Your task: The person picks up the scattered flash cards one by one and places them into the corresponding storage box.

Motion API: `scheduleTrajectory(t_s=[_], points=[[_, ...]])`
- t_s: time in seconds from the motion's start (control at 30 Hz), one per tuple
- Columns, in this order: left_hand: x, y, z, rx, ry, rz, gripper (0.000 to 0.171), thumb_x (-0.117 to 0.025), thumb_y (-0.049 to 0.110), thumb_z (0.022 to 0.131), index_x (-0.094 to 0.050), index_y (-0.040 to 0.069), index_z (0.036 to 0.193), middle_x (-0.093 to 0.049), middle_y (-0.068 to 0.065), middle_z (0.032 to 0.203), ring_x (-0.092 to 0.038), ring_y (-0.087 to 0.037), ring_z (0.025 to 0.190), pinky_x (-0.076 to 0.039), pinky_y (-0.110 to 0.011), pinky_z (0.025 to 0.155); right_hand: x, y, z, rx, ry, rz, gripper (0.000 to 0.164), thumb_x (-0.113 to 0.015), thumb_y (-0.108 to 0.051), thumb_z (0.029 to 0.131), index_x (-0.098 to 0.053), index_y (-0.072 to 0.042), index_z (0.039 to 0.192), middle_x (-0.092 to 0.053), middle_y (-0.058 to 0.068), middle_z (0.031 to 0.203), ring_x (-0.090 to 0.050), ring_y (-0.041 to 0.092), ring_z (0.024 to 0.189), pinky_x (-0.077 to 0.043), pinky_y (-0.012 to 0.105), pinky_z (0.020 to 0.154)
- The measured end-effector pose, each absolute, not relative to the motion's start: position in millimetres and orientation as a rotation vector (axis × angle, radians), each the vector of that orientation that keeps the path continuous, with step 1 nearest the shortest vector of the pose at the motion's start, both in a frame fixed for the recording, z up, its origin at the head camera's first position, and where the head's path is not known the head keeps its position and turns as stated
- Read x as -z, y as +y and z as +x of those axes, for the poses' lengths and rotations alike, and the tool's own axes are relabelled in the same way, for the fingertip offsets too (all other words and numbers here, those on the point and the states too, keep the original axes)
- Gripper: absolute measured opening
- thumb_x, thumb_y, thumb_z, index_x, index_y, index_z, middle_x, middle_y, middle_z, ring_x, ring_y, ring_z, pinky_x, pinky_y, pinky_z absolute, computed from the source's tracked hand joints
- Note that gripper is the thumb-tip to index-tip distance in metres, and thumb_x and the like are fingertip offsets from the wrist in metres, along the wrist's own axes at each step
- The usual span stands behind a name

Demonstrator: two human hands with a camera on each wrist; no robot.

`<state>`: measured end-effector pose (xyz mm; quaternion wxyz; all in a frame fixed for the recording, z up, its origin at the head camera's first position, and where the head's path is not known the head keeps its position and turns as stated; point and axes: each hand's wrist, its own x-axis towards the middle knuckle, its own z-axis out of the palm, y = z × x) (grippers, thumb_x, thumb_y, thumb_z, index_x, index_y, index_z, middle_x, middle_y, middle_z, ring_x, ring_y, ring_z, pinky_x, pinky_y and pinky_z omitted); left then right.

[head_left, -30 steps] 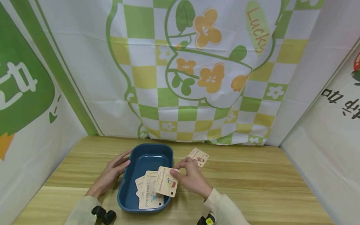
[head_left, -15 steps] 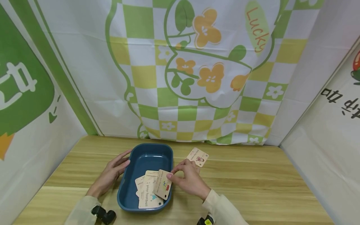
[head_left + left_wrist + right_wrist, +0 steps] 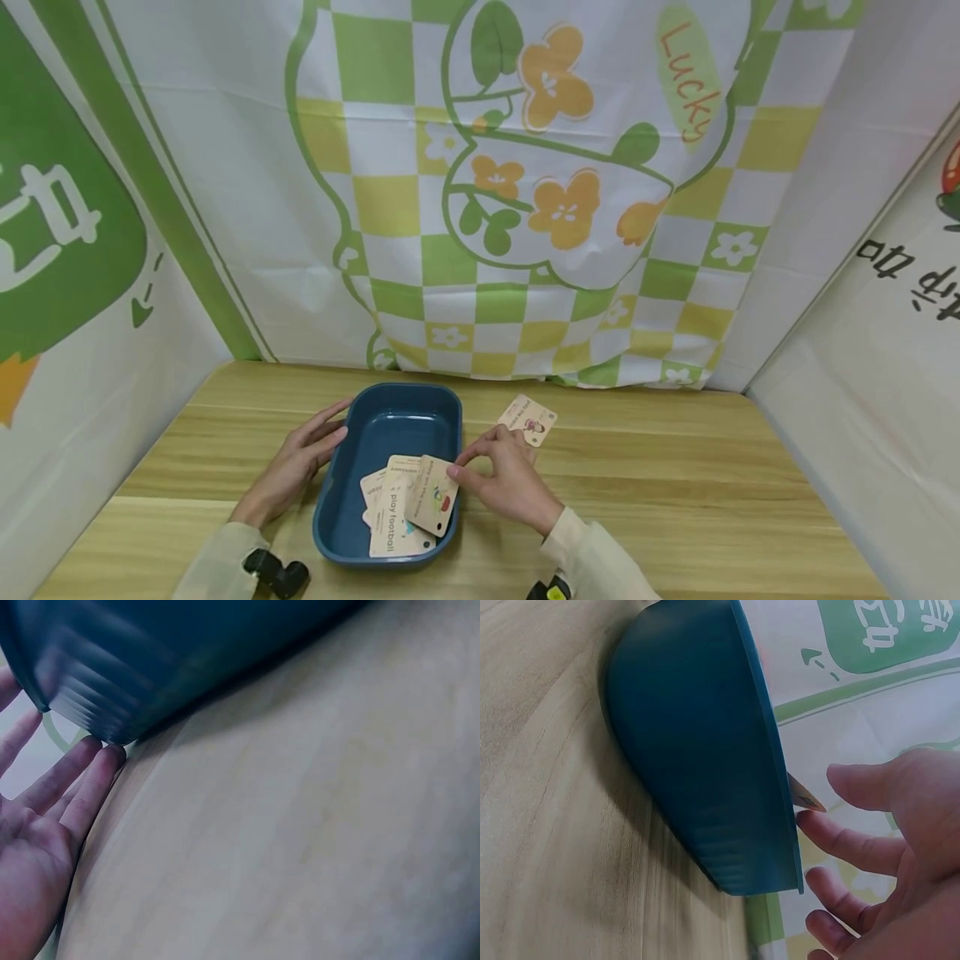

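A dark blue tray stands on the table with several picture cards in its near half; one reads "play football". On top of these, a beige "play on the slide" card leans toward the tray's right rim. In the right wrist view, this card's corner pokes above the rim, between thumb and forefinger, with a gap visible at the thumb. My right hand is beside that rim, its fingers loosely bent. Along the tray's left side, my left hand touches the wall with straight fingers.
Another picture card lies on the wooden table behind my right hand. A patterned curtain closes off the back, and printed white panels stand at both sides.
The "play on the slide" card has come left and down onto the cards in the tray. My right hand shifted slightly left with it, and the thumb now stands off it. My left hand stayed put.
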<state>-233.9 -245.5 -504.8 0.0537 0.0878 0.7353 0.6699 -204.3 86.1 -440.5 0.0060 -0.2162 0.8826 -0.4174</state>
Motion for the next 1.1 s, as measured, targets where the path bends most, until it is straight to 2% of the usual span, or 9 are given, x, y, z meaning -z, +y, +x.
scheduleTrajectory(t_s=[0.33,0.53,0.9,1.0,1.07,1.1], points=[[504.3,-245.5,-233.5,-2.032,2.232,0.259,0.061,-0.052,0.030,0.108,-0.029,0.010,0.161,-0.034,-0.027,0.156,-0.052,-0.014,0.126,-0.045,-0.017,0.097,441.8,84.4,-203.8,1.278,2.783,-0.720,0.012,-0.076,-0.032,0.093,-0.080,-0.021,0.089,-0.053,-0.003,0.102,-0.039,0.021,0.102,-0.026,0.051,0.089],[503.8,-245.3,-233.3,-2.041,2.228,0.265,0.061,-0.052,0.029,0.108,-0.029,0.009,0.161,-0.034,-0.027,0.156,-0.054,-0.006,0.121,-0.045,-0.017,0.097,443.1,85.4,-204.6,1.285,2.778,-0.720,0.011,-0.076,-0.032,0.093,-0.079,-0.021,0.090,-0.053,-0.004,0.102,-0.039,0.020,0.102,-0.026,0.049,0.090],[504.9,-245.7,-233.4,-2.038,2.231,0.271,0.061,-0.051,0.028,0.108,-0.029,0.009,0.161,-0.035,-0.028,0.155,-0.056,-0.003,0.118,-0.046,-0.018,0.096,441.9,89.9,-203.2,1.304,2.775,-0.714,0.010,-0.075,-0.030,0.093,-0.079,-0.020,0.093,-0.053,-0.004,0.100,-0.039,0.020,0.100,-0.027,0.046,0.087],[504.8,-245.7,-233.8,-2.044,2.222,0.271,0.061,-0.051,0.028,0.108,-0.028,0.009,0.161,-0.035,-0.028,0.155,-0.056,-0.002,0.117,-0.046,-0.018,0.096,442.6,93.1,-204.1,1.320,2.787,-0.703,0.011,-0.076,-0.030,0.093,-0.079,-0.020,0.093,-0.054,-0.003,0.101,-0.042,0.026,0.106,-0.030,0.051,0.091],[504.7,-245.8,-234.0,-2.042,2.224,0.269,0.061,-0.051,0.028,0.108,-0.028,0.009,0.161,-0.035,-0.028,0.155,-0.056,-0.004,0.118,-0.046,-0.018,0.096,443.4,95.8,-205.3,1.338,2.800,-0.704,0.011,-0.076,-0.030,0.092,-0.079,-0.019,0.092,-0.056,-0.001,0.101,-0.044,0.034,0.115,-0.027,0.062,0.100],[504.6,-245.7,-234.2,-2.038,2.231,0.268,0.060,-0.051,0.029,0.108,-0.029,0.009,0.161,-0.035,-0.028,0.155,-0.056,-0.006,0.119,-0.046,-0.018,0.096,444.1,97.2,-206.1,1.347,2.806,-0.703,0.011,-0.077,-0.030,0.092,-0.078,-0.019,0.092,-0.056,-0.001,0.102,-0.044,0.037,0.117,-0.026,0.065,0.101]])
